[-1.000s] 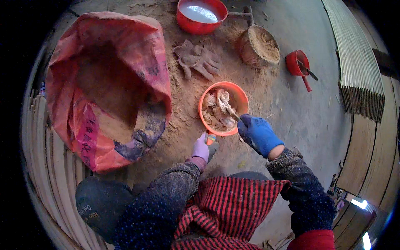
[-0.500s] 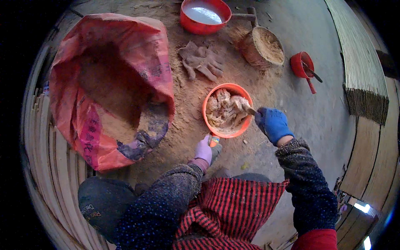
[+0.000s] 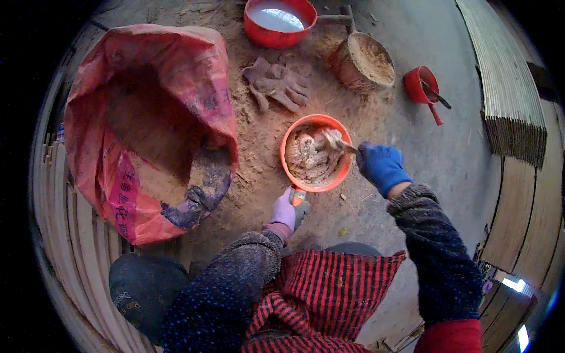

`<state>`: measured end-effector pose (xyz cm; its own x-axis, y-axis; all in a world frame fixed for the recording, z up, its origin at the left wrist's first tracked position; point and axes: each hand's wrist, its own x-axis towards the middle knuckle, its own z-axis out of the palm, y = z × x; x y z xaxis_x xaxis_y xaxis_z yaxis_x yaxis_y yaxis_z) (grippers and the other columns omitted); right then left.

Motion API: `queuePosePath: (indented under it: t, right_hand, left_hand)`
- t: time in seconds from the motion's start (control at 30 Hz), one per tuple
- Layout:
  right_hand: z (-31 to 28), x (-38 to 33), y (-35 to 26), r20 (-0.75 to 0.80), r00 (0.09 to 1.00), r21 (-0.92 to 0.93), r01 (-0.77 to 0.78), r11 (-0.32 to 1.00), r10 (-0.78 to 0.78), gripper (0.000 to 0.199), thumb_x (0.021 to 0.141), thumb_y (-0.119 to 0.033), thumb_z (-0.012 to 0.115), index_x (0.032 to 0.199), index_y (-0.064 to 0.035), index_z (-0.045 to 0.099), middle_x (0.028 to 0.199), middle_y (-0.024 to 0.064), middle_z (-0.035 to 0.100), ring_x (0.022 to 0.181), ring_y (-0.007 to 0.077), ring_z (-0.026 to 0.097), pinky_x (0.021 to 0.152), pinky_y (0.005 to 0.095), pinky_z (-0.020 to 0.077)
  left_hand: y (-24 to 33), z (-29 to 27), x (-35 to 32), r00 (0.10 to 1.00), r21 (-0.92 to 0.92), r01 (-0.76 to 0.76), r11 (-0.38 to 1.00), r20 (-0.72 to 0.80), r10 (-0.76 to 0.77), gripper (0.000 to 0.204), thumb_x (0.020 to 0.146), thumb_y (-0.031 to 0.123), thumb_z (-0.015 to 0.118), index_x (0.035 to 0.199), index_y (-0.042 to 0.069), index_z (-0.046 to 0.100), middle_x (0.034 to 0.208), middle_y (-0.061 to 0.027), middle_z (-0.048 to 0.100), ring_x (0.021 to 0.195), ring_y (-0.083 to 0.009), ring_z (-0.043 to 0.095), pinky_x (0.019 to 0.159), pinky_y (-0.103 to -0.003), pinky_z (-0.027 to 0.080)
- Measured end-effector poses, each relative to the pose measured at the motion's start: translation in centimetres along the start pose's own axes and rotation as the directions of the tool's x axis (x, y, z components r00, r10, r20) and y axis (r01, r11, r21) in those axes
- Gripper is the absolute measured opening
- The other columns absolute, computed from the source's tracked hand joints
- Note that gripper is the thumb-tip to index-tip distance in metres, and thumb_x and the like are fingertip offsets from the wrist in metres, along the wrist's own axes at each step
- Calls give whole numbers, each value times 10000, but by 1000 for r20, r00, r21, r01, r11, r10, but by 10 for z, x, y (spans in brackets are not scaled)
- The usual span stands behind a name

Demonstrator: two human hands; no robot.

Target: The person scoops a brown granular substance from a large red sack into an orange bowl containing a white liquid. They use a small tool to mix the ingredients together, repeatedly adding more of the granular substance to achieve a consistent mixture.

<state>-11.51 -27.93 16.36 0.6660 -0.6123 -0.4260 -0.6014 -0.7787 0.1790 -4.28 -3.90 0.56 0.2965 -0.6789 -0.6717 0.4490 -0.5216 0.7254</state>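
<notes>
My left hand (image 3: 286, 213), in a lavender glove, is closed round the short handle of an orange dipper (image 3: 286, 166). A thick, pale brown paste (image 3: 311, 154) lies in folds inside the dipper. At its right rim my right hand (image 3: 384, 169), in a blue glove, grips a flat stirring tool (image 3: 349, 148). The tool's tip is in the paste and coated with it; most of its handle is hidden in my fist. Beyond the dipper, a pair of dirty brown work gloves (image 3: 276, 84) rests on the dusty floor.
An open red woven sack (image 3: 150, 226) with brown powder inside stands at left. Farther off are a red basin (image 3: 271, 40) of whitish liquid, a long-handled scoop (image 3: 347, 67) of powder, and a small red dipper (image 3: 415, 88) with a tool in it. Corrugated sheets (image 3: 506, 76) are stacked at right.
My right hand has worked the tool through the paste, which is now folded differently and sits lower on the left side. My left hand keeps its grip on the handle. The whole view has shifted slightly.
</notes>
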Motion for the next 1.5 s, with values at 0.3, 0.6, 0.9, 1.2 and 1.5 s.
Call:
queuePosePath:
  t: [0.3,0.6,0.9,1.2,1.5]
  right_hand:
    - [9,-45,-15,8,974,16,226,974,-226,134,792,-190,578,914,-147,611,773,94,682,647,304,668,516,441,495]
    - [27,8,-1,11,1000,-64,-11,998,12,115,799,-156,576,865,-99,650,834,147,678,762,316,675,603,442,517]
    - [96,-34,-11,-86,793,472,566,676,-604,264,831,-267,690,897,-24,612,703,70,637,674,233,652,601,361,510]
    - [49,-77,-21,47,962,922,61,382,-268,459,844,-39,526,1303,-35,527,1037,88,681,800,156,667,742,287,537]
    - [2,-38,-54,465,885,884,-465,46,13,271,905,-312,565,982,-77,678,724,45,658,577,134,591,514,266,434]
  left_hand:
    - [0,5,-2,995,-71,-95,993,-33,93,382,775,86,738,1118,29,580,831,-23,631,626,-108,549,530,-277,461]
    - [18,8,-9,1000,-69,-28,997,-3,28,380,755,105,731,1094,11,588,861,-23,630,680,-99,545,572,-277,476]
    - [-23,9,8,982,157,-165,974,-65,177,396,759,144,729,1112,41,581,782,-19,618,606,-124,556,520,-300,467]
    - [0,14,0,996,64,-71,995,-50,75,388,768,139,730,1110,44,573,801,-35,620,600,-142,565,479,-314,466]
    - [-24,16,8,993,-6,-74,997,-92,73,358,805,70,697,1134,44,558,808,-37,631,601,-134,568,452,-303,452]
